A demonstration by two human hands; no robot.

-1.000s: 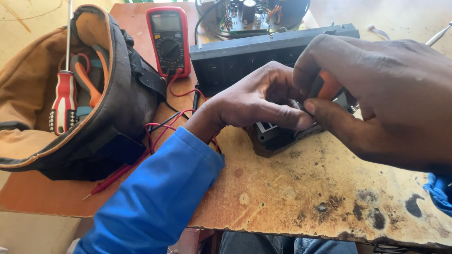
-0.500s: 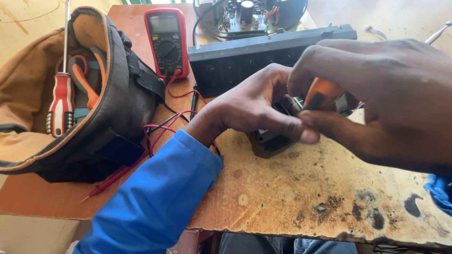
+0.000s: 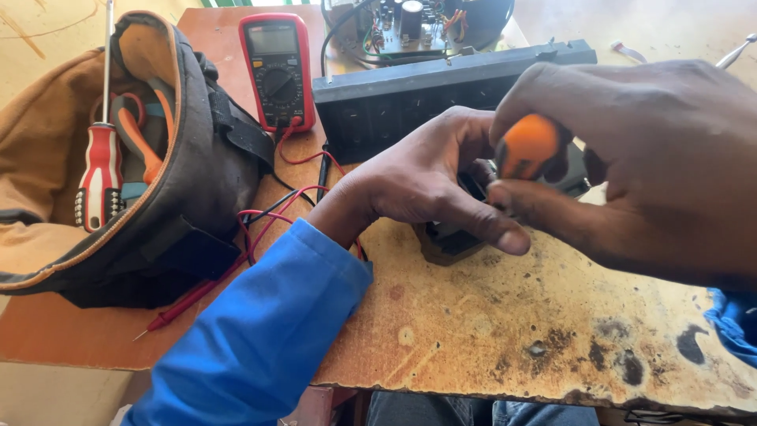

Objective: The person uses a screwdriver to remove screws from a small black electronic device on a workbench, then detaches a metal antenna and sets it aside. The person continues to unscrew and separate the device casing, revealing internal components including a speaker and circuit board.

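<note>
The left hand (image 3: 430, 185) clamps a small dark block (image 3: 453, 241) in the middle of the table (image 3: 505, 331), well in from the scorched, stained front edge; bare wood lies open to its right. The right hand (image 3: 639, 166) closes its fingers round an orange tool handle (image 3: 527, 144) just above the block. Behind stand a long black case (image 3: 410, 99) and a circuit board (image 3: 406, 28). On the left, a tan fabric bag (image 3: 95, 166) gapes, holding a red screwdriver (image 3: 98, 177); a red meter (image 3: 277, 69) lies beside it.
</note>
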